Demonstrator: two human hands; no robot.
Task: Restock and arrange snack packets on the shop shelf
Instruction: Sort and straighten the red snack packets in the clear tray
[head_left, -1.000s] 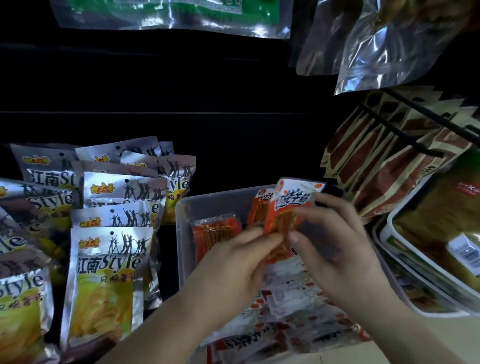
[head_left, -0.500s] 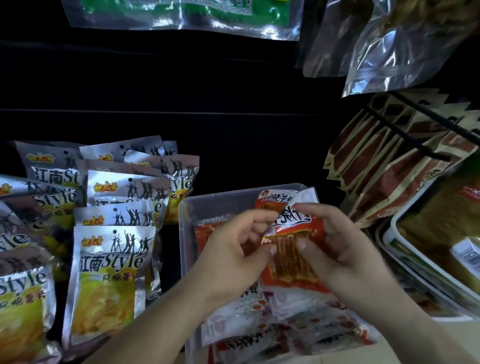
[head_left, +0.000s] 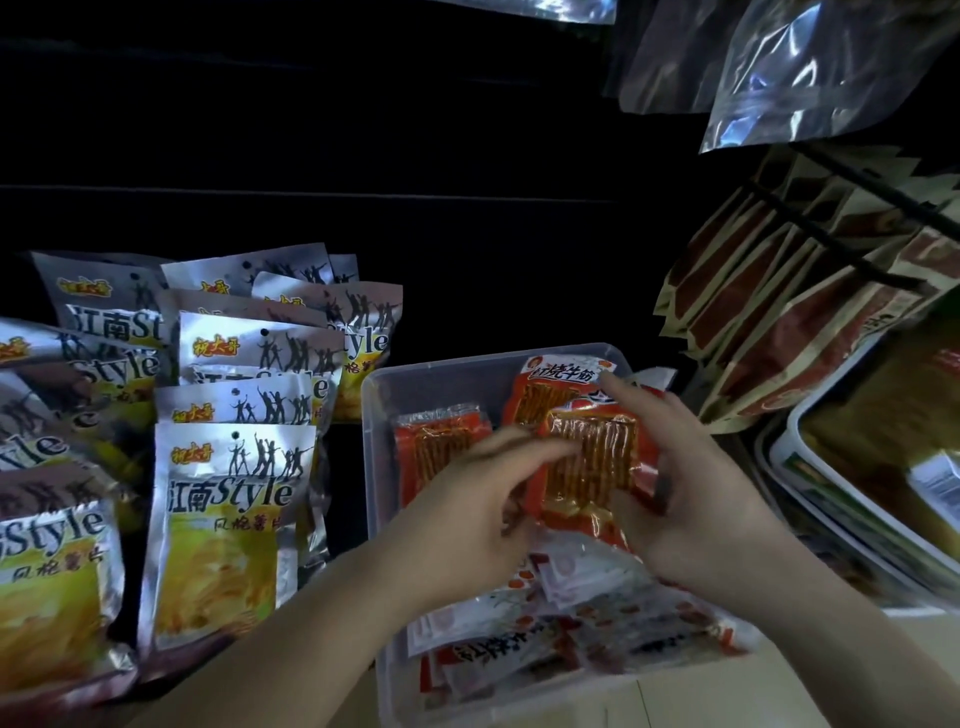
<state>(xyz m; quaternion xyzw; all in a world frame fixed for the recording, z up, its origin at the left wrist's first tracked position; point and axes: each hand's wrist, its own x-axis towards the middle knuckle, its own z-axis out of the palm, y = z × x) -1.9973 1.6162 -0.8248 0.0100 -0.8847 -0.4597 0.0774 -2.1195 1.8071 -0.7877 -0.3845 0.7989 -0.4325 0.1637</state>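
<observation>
Dark shelf backing fills the upper half of the view, with clear glossy bags (head_left: 810, 73) hanging at the top right. On the left we note rows of silver-and-yellow chip bags (head_left: 228, 519) standing upright, overlapping front to back. Just right of them a clear plastic bin (head_left: 375, 415) sits on the pale shelf board (head_left: 779, 696). Inside the bin, a red packet (head_left: 550, 387) with a white printed header stands against the back wall, a second red one (head_left: 436, 447) leans at the left, and white-and-red packets (head_left: 519, 660) lie flat in a loose pile at the front. Over the middle of the bin we hold a red snack packet (head_left: 587, 467), clear window toward us, showing orange-brown sticks, tilted slightly. The right hand (head_left: 691, 493) grips its right edge, fingers curled behind, while the index finger points up and touches the header of the packet at the back. The left hand (head_left: 467, 514) reaches across from the left, fingers nearly straight and laid on the upper left of the held packet's front, thumb near its left edge; motion blur there, so we cannot tell whether it pinches or only touches. At the right, brown-and-tan pouches (head_left: 769, 353) hang in a row on black pegs, and below them white-rimmed trays (head_left: 831, 457) hold further goods, details unclear.
</observation>
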